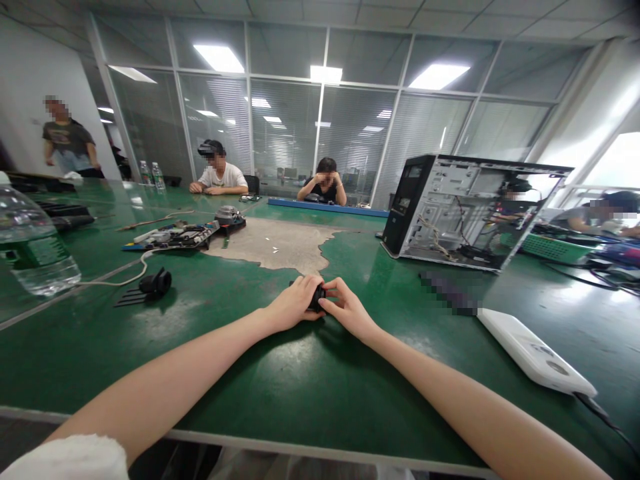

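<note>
Both of my hands meet over the middle of the green table, around a small black part (316,301) mostly hidden by fingers; its kind cannot be made out. My left hand (299,301) wraps over it from the left, fingers curled. From the right, my right hand (347,307) pinches its edge between thumb and fingers. To the left lies a black round piece with several prongs (155,283). Beyond my hands, a circuit board (177,235) rests near a bare, worn patch (270,247) of the tabletop.
An open computer case (407,207) stands at the right, with a white power bank (537,353) and cable nearer. A water bottle (37,247) stands at the left. A green basket (555,248) is at far right. Several people sit around the table; another stands at far left.
</note>
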A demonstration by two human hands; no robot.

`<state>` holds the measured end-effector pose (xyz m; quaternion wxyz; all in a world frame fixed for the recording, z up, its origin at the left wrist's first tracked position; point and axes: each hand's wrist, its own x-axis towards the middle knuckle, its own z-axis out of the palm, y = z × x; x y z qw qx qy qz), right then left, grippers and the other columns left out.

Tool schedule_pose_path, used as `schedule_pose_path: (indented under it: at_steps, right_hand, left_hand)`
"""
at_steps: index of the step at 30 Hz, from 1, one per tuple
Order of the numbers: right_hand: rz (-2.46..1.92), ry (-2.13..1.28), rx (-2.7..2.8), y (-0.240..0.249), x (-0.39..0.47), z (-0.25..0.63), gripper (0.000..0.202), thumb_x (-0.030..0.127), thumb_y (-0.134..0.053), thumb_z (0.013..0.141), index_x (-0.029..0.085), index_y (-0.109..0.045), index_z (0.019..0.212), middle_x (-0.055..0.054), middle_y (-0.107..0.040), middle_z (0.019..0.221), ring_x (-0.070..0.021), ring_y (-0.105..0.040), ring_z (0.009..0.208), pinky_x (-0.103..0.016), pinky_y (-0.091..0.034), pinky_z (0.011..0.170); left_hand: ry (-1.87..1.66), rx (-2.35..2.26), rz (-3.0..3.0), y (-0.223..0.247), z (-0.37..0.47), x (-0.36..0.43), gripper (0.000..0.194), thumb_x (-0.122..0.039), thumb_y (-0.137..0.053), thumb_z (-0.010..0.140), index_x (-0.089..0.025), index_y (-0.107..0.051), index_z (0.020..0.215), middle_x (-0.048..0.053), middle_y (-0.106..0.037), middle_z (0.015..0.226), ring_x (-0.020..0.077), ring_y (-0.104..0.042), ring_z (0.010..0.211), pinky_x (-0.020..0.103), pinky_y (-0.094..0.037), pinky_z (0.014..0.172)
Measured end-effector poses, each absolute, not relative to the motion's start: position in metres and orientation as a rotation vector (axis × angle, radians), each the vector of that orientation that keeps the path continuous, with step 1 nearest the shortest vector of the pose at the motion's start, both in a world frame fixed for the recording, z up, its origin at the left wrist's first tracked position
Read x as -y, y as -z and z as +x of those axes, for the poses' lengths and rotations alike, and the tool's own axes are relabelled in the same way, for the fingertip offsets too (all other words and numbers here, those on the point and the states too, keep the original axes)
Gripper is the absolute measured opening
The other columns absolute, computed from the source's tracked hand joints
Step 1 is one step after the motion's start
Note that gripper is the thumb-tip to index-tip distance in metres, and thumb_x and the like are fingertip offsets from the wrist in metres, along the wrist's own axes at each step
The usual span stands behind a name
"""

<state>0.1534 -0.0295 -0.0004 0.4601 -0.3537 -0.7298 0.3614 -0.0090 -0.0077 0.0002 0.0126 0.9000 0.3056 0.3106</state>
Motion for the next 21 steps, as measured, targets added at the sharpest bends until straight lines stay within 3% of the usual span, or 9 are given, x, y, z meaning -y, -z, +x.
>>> schedule_pose_path:
  at_steps: [10, 21]
  right_hand:
    - [-0.91, -0.885, 1.779, 0.01, 0.021, 0.155, 0.025, 0.03, -0.052, 0.074, 0.021, -0.045, 0.095, -0.004, -0.05, 0.098, -0.0146, -0.053, 0.087, -0.027, -0.049, 0.068]
    - [-0.884, -0.807, 1.816, 0.003, 0.03, 0.154, 0.015, 0.031, -0.05, 0.075, 0.021, -0.047, 0.087, -0.002, -0.051, 0.092, -0.0152, -0.053, 0.088, -0.026, -0.047, 0.065]
  left_hand:
    - [-0.967, -0.955, 2.783, 0.0, -0.009, 0.007, 0.056, -0.031, -0.064, 0.066, -0.019, -0.034, 0.112, 0.008, -0.046, 0.107, 0.0234, -0.046, 0.096, 0.04, -0.04, 0.081]
    - [-0.95, -0.981, 2.813, 0.0, -0.009, 0.008, 0.057, -0.034, -0.061, 0.068, -0.018, -0.032, 0.114, 0.01, -0.045, 0.109, 0.0243, -0.046, 0.097, 0.04, -0.04, 0.08]
